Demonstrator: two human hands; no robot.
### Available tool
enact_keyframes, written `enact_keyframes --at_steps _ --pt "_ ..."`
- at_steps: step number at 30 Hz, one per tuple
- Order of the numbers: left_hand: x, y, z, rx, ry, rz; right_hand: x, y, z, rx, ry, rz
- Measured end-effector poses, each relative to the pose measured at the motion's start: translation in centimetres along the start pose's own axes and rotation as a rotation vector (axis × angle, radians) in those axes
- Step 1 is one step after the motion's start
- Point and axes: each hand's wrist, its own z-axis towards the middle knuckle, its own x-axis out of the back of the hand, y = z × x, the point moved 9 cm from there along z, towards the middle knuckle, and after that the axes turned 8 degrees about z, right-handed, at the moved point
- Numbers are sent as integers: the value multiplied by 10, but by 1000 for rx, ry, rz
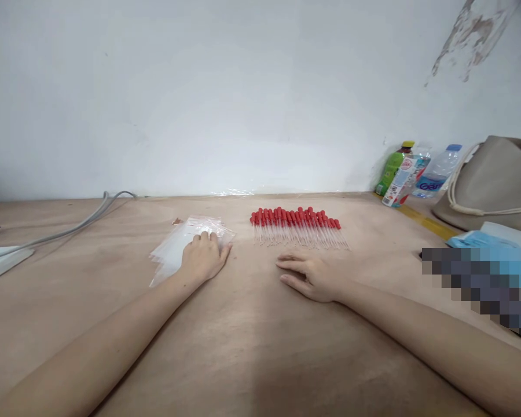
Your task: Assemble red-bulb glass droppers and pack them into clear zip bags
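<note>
My left hand (203, 256) rests on the right part of a fanned stack of clear plastic bags (172, 250). Its thumb is spread to the side, and the other fingers lie over the bags, their tips partly hidden. My right hand (309, 277) lies on the table with fingers stretched to the left and nothing in them. Just beyond it is a row of thin clear droppers with red bulbs (296, 218), packed side by side, bulbs toward the wall and tips toward me. Neither hand touches the droppers.
Against the wall at the right stand a green bottle (391, 171), a drink carton (400, 182) and a clear bottle (436, 174). A grey-beige bag (495, 179) and a blue face mask (481, 238) lie nearer, beside a pixelated dark object. A grey cable (82, 221) runs along the left.
</note>
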Motion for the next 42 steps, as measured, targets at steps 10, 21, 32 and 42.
enact_keyframes --at_steps 10,21,32,42 --pt "-19 0 5 -119 -163 78 -1 8 -5 -53 -64 28" --pt "36 32 -10 -286 92 -19 5 7 -3 -65 -9 71" --pt "52 87 -65 -648 104 -592 8 8 -3 -23 78 102" --pt "25 89 -62 -665 -157 -516 5 -6 -3 74 -9 123"
